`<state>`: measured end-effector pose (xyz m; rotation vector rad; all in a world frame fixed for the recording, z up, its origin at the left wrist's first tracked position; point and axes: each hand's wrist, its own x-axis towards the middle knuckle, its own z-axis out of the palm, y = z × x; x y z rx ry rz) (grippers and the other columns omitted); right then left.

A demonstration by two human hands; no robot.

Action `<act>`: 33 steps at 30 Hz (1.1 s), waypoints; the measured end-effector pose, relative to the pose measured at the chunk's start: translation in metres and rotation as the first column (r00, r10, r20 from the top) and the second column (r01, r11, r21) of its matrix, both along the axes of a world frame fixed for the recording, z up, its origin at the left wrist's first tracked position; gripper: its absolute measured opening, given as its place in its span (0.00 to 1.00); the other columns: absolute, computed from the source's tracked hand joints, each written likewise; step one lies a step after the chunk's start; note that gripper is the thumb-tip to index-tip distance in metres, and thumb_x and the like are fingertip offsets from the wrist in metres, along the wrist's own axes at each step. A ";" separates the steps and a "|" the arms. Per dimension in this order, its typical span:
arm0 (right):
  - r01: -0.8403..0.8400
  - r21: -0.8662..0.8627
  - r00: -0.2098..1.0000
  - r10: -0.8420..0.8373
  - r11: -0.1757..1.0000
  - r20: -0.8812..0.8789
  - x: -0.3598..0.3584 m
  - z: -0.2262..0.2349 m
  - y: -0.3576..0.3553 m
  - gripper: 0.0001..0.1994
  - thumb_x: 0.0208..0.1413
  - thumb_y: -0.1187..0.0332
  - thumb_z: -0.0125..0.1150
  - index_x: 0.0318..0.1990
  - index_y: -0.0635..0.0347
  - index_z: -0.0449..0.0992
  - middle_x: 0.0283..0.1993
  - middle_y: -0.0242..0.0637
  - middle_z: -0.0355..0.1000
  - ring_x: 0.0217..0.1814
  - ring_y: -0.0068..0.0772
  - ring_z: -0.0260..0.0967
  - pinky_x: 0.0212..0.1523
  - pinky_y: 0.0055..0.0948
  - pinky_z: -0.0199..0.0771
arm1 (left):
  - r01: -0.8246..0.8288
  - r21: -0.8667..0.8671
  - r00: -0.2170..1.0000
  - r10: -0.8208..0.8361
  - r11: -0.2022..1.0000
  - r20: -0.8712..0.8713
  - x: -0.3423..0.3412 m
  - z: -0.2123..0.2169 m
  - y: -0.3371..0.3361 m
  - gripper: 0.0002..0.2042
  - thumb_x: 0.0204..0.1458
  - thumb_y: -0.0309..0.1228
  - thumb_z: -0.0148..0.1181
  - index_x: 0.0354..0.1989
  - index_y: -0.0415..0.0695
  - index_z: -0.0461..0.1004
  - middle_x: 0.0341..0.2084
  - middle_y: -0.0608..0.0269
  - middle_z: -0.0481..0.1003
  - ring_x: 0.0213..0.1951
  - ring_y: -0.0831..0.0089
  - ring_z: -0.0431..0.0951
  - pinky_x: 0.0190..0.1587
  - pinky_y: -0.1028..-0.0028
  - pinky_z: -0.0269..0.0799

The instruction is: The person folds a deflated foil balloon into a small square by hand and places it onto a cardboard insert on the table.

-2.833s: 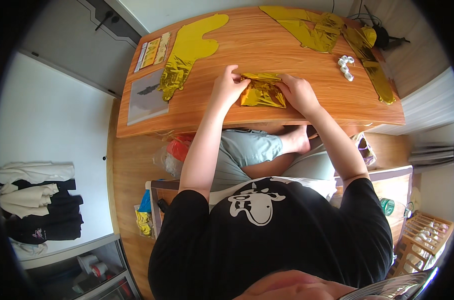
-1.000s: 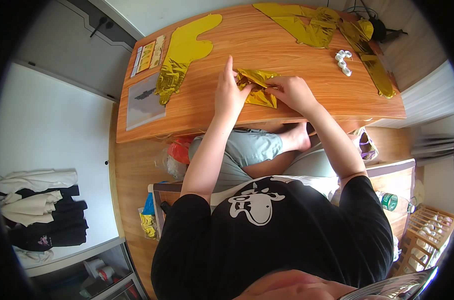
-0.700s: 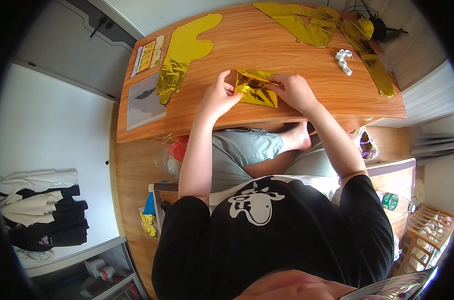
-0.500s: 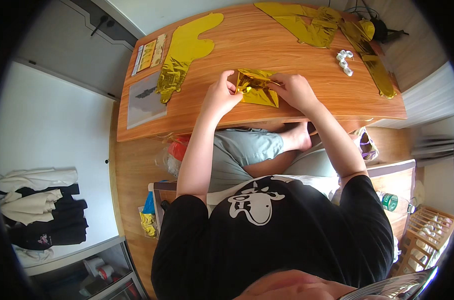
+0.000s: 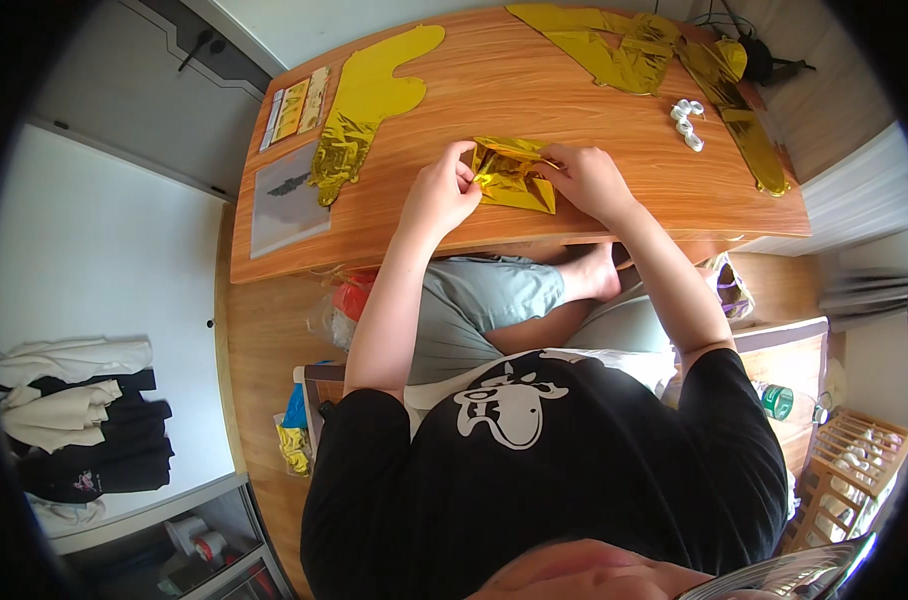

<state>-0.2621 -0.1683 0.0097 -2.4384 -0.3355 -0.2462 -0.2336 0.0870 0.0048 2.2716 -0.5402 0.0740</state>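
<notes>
A folded piece of shiny gold foil, creased and roughly square, lies near the front edge of the wooden table. My left hand pinches its left edge between thumb and fingers. On the opposite side my right hand grips the upper right edge, thumb and fingertips pressed together on the foil. Both wrists rest about the table's front edge. The fingertips partly hide the foil's two sides.
A flat gold foil balloon lies at the left, beside a printed card and a clear plastic sheet. More gold foil is spread at the far right. Small white ribbon rolls sit at the right.
Both hands keep their hold on the foil and have barely moved. The foil's surface creases look slightly different; the view has shifted a little.
</notes>
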 end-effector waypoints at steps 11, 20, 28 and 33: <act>-0.006 0.004 0.999 0.006 1.000 0.044 0.000 -0.005 -0.003 0.14 0.61 0.58 0.63 0.46 0.56 0.83 0.35 0.48 0.80 0.37 0.53 0.78 0.41 0.45 0.78 | 0.134 -0.081 0.989 -0.139 0.988 -0.055 -0.012 0.006 0.022 0.26 0.55 0.25 0.67 0.64 0.44 0.69 0.37 0.59 0.83 0.36 0.70 0.84 0.40 0.71 0.78; 0.009 -0.006 0.999 -0.008 1.000 0.053 0.000 -0.007 -0.001 0.13 0.61 0.58 0.63 0.46 0.56 0.83 0.35 0.48 0.80 0.37 0.53 0.78 0.41 0.45 0.79 | 0.034 -0.123 0.993 -0.047 0.992 -0.105 -0.013 -0.001 0.023 0.25 0.54 0.24 0.68 0.61 0.43 0.70 0.37 0.59 0.84 0.38 0.72 0.85 0.39 0.73 0.78; 0.021 -0.001 0.999 -0.021 1.000 0.039 -0.002 -0.005 0.000 0.13 0.61 0.58 0.63 0.46 0.56 0.83 0.35 0.48 0.80 0.37 0.53 0.79 0.41 0.45 0.79 | 0.057 -0.059 0.992 -0.063 0.997 -0.106 -0.012 0.006 0.019 0.24 0.52 0.23 0.68 0.58 0.44 0.71 0.36 0.59 0.83 0.37 0.71 0.85 0.38 0.72 0.78; 0.012 -0.025 0.999 -0.011 1.000 0.047 0.000 -0.003 0.000 0.13 0.61 0.59 0.63 0.45 0.58 0.83 0.35 0.49 0.80 0.37 0.54 0.78 0.41 0.46 0.78 | 0.117 -0.018 0.993 -0.117 0.993 0.012 0.003 0.005 0.005 0.24 0.52 0.25 0.69 0.58 0.45 0.71 0.38 0.58 0.83 0.37 0.68 0.84 0.39 0.70 0.79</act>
